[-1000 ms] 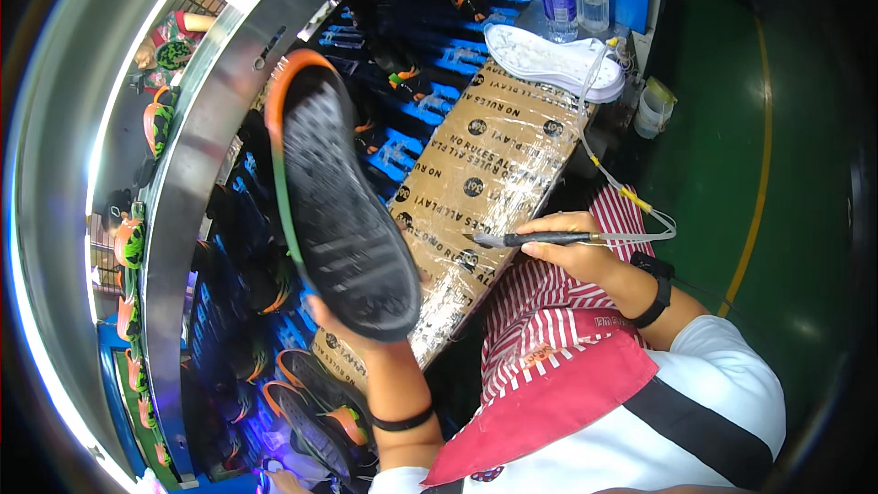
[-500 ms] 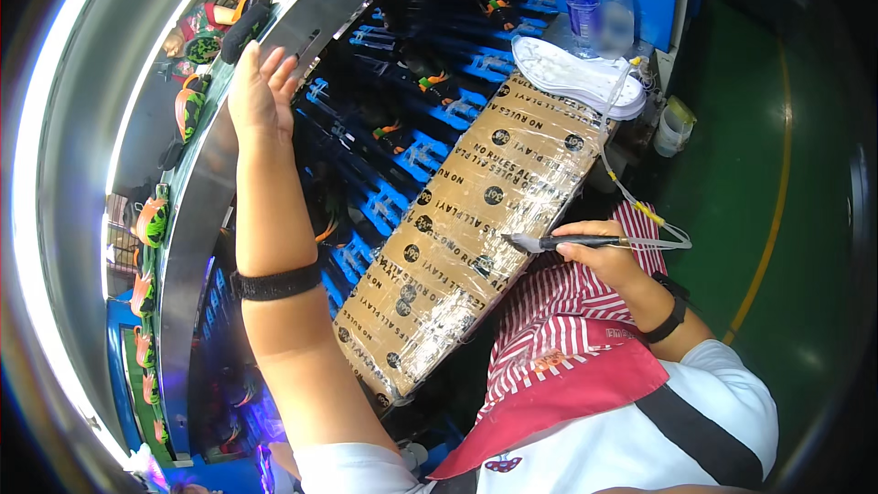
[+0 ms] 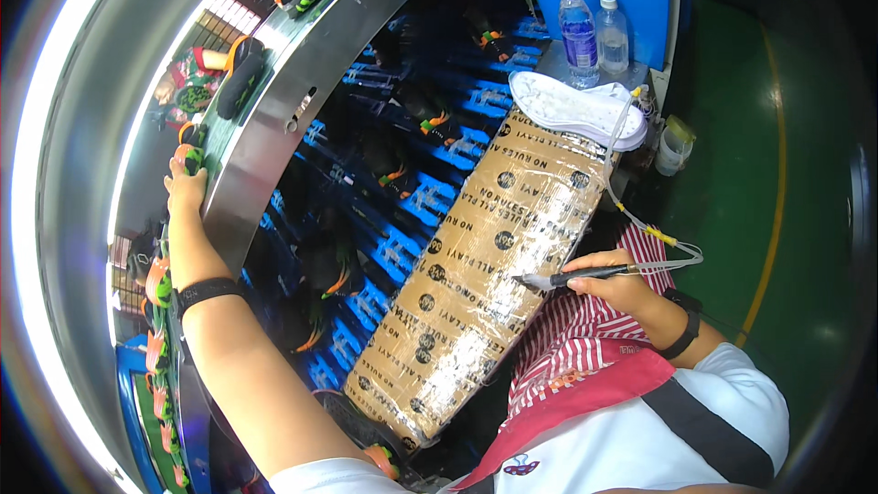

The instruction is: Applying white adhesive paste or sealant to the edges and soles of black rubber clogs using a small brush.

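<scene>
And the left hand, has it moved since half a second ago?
Yes: against the slot in the metal rail, the left hand has moved leftward and lower, to an orange-and-green shoe.

Your left arm [image 3: 240, 348] is outstretched, left hand [image 3: 187, 188] foremost; your right hand [image 3: 615, 287] grips with curled fingers [image 3: 585, 261].

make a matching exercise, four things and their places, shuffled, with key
1. bare left hand
2. bare right hand
3. purple-labelled plastic bottle
4. white shoe soles

A. at the far end of a brown cardboard surface
B. around a slim black-handled brush
C. beside a white-capped clear bottle
D. at an orange-and-green shoe

Pairs: 1-D, 2-B, 3-C, 4-A
</scene>
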The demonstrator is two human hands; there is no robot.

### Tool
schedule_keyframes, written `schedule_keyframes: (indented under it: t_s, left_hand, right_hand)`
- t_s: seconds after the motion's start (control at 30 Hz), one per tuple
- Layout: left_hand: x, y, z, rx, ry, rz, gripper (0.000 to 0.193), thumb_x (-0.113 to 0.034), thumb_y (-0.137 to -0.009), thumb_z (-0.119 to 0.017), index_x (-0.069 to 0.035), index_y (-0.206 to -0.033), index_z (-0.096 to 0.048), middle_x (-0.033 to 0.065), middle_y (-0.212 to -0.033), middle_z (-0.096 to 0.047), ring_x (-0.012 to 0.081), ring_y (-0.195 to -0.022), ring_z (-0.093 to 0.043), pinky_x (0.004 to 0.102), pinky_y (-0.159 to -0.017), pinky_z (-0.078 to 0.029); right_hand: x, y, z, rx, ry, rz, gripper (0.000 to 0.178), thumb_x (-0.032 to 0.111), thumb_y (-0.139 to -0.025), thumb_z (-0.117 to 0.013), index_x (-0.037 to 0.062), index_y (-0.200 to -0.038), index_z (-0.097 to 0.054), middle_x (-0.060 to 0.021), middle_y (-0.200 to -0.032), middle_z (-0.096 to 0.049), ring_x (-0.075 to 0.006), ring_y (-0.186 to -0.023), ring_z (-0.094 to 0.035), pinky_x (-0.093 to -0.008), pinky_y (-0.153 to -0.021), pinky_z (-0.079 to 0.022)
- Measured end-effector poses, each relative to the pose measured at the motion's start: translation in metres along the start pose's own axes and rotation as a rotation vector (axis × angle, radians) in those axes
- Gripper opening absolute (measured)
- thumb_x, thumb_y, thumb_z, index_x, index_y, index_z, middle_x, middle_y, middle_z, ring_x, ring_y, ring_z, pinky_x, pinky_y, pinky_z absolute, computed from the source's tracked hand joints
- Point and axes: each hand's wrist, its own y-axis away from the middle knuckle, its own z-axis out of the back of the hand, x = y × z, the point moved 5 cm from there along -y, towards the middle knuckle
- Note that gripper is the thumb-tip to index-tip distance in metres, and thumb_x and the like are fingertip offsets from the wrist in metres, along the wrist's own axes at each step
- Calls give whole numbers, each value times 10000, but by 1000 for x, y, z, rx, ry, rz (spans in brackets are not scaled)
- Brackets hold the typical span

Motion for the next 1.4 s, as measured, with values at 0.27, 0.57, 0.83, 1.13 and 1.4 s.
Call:
schedule_keyframes:
  t_s: [0.27, 0.57, 0.83, 1.13, 1.4]
  left_hand:
    - [-8, -2, 22, -161, 113, 51, 368, -434, -826, -449, -156, -1042, -558, 75, -1036, -595, 272, -992, -541, 401, -834, -405]
    - [20, 140, 91, -1031, 801, 268, 387, -260, -840, -376, 57, -874, -595, 164, -854, -610, 243, -799, -590, 338, -772, -464]
    - [37, 221, 38, 18, 2635, -128, 609, -267, -721, -361, 137, -1168, -271, 350, -1191, -285, 518, -1126, -265, 633, -935, -192]
    - [-79, 324, -30, 785, 2826, -168, 661, -509, -842, -343, 24, -1232, -373, 236, -1191, -438, 377, -1046, -472, 494, -865, -407]
    - [-94, 431, -95, 975, 2767, 333, 648, -559, -818, -381, 1, -1131, -471, 225, -1013, -534, 391, -897, -537, 437, -729, -485]
  right_hand:
    - [1, -3, 9, -24, 25, 6, 204, 54, -737, -657, 5, -934, -642, -53, -771, -650, -64, -663, -571, -183, -602, -453]
    - [3, 14, 11, 4, -44, -52, 201, 59, -751, -645, -8, -939, -633, -68, -760, -646, -79, -659, -585, -196, -601, -470]
    - [0, 29, -1, 45, -146, 1, 226, 47, -760, -620, -52, -962, -608, -91, -775, -632, -98, -626, -570, -202, -593, -469]
    - [-4, 43, -3, 58, -130, 56, 249, 16, -747, -618, -65, -981, -590, -123, -850, -638, -141, -741, -611, -228, -694, -488]
    - [21, 38, -10, 77, -118, 108, 203, 11, -745, -599, -68, -932, -599, -122, -813, -635, -128, -708, -605, -222, -656, -488]
